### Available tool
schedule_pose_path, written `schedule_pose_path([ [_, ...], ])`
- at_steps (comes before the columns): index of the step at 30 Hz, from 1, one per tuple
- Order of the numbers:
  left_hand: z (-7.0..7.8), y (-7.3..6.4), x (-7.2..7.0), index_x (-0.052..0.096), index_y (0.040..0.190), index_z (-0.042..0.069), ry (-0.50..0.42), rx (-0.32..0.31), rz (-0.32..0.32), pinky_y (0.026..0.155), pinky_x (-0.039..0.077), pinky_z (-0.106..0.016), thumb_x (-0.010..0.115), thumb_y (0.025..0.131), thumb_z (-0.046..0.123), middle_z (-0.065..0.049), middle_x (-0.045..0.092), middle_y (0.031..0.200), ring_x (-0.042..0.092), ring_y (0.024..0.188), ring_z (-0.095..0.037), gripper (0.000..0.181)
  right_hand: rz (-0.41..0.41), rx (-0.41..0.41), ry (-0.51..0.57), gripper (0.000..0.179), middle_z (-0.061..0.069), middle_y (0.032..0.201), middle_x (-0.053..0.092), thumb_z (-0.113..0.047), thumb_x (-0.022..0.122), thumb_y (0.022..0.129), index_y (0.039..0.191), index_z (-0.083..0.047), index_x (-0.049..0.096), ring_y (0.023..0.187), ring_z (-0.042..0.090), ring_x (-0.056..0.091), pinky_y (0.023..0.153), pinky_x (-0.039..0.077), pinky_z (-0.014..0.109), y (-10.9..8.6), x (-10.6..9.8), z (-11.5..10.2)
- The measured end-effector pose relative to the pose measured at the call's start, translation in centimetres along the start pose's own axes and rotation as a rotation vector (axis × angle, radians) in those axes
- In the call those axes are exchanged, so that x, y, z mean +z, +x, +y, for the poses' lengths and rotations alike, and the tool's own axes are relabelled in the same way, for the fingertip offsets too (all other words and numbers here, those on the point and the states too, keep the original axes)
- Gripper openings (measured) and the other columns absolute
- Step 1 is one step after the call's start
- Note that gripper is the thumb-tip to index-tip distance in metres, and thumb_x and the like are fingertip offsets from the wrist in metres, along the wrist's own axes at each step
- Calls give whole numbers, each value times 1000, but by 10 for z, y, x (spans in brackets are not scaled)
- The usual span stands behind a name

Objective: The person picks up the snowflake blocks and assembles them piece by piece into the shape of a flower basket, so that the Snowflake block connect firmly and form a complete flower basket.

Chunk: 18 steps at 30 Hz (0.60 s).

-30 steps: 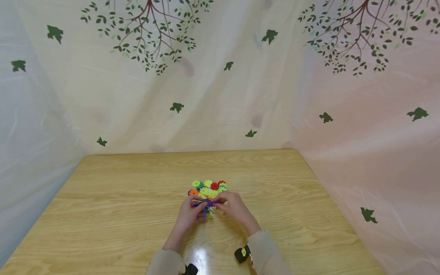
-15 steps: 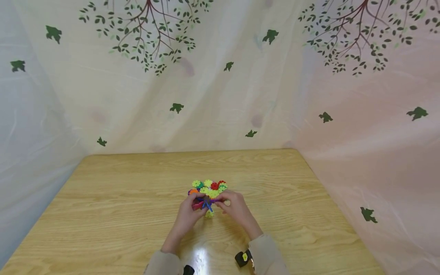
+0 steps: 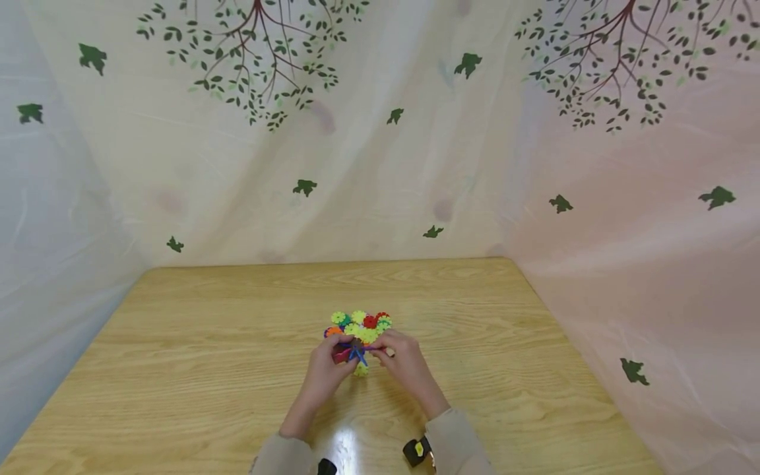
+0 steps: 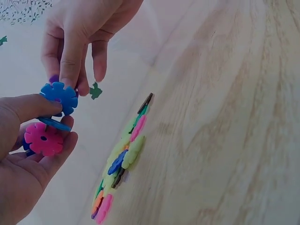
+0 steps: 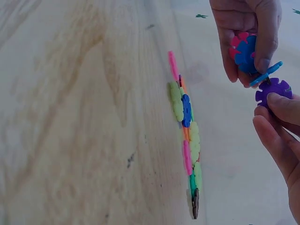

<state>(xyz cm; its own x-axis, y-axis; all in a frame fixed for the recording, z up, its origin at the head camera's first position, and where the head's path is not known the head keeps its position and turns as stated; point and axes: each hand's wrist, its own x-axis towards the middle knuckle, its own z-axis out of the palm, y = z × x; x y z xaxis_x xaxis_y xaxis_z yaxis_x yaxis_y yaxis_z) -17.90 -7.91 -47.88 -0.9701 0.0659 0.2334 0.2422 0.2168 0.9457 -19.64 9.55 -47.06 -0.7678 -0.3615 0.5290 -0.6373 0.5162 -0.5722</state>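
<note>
My left hand point(image 3: 320, 373) holds a small cluster of joined flower-shaped plastic discs above the table. In the left wrist view, a blue disc point(image 4: 68, 97) and a pink disc point(image 4: 44, 139) show in it, with the thumb on the blue one. My right hand point(image 3: 405, 363) pinches a purple disc point(image 5: 273, 91) between thumb and fingers. That purple disc meets the edge of a light blue disc point(image 5: 266, 73) of the cluster; whether they are locked together I cannot tell. Part of the cluster is hidden by the left fingers.
Just beyond the hands, several loose discs in yellow point(image 3: 359, 316), red point(image 3: 370, 322), orange and other colours lie on the wooden table point(image 3: 208, 343). A pale cloth point(image 3: 368, 218) with printed trees and leaves hangs behind the table and at its sides.
The cluster has turned in the left hand, so a pink disc now shows beside the blue ones. My right hand has barely shifted and keeps the purple disc in its pinch.
</note>
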Motion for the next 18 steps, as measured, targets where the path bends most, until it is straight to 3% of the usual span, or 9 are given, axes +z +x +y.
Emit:
schedule_pose_path([
  [9, 2, -1, 2, 59, 108, -12, 45, 38, -7, 86, 59, -34, 67, 79, -13, -28, 63, 109, 65, 102, -42, 30, 37, -76, -28, 6, 4, 79, 69, 2, 75, 78, 82, -3, 73, 71, 14, 64, 61, 55, 13, -3, 0, 3],
  [12, 2, -2, 2, 59, 107, -11, 64, 58, -10, 85, 59, -35, 68, 79, -13, -27, 63, 108, 65, 101, -41, 30, 24, -101, -54, 6, 4, 80, 68, 1, 75, 78, 82, -3, 74, 72, 15, 64, 63, 57, 19, -3, -1, 4],
  [16, 2, -1, 1, 60, 108, -10, 81, 56, -25, 86, 59, -34, 68, 79, -12, -25, 63, 109, 65, 102, -40, 31, -25, -78, -53, 7, 5, 83, 69, 0, 74, 80, 86, -4, 73, 77, 16, 65, 68, 60, 30, -2, -3, 3],
  [18, 1, -1, 0, 60, 110, -8, 88, 29, -27, 86, 59, -33, 69, 80, -10, -24, 64, 110, 65, 103, -39, 31, -53, -47, -32, 8, 5, 85, 69, -1, 74, 81, 88, -4, 72, 78, 17, 66, 69, 59, 30, -2, -4, 3],
])
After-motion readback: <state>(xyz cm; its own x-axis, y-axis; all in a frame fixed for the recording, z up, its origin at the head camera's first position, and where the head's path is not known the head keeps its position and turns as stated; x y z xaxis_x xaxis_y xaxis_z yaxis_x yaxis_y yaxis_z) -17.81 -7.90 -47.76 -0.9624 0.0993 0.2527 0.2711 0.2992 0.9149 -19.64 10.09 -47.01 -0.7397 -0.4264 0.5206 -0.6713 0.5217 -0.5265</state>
